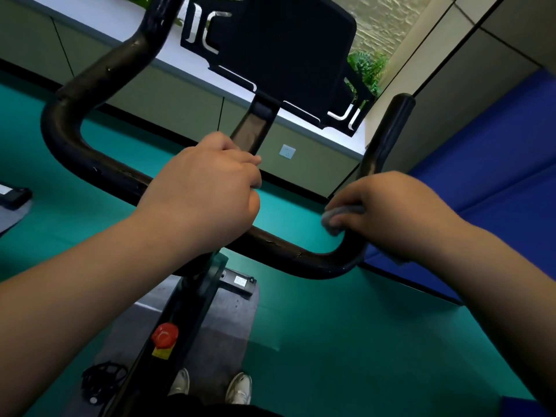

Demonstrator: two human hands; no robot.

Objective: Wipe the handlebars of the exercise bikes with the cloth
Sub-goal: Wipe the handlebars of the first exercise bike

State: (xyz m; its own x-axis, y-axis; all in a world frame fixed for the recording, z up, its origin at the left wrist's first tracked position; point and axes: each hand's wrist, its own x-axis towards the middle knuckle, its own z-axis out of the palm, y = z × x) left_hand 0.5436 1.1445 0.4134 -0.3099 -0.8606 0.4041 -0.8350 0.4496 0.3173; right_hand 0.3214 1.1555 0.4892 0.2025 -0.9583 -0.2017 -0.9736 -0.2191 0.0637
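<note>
A black, worn handlebar [99, 167] of an exercise bike loops across the view, with an upright grip on the right [388, 136]. My left hand [207, 188] grips the middle of the crossbar, fingers curled over it. My right hand [391, 212] holds a grey cloth [337, 218] wrapped against the handlebar at its right bend, just below the upright grip. Most of the cloth is hidden under my fingers.
A black console holder [285, 55] stands above the bar on its stem. Below are the bike frame with a red knob [165, 335], a pedal [102, 377], a grey mat, and my white shoes [239, 386]. Teal floor, a blue mat [496, 191] at right, and a wall socket [287, 152].
</note>
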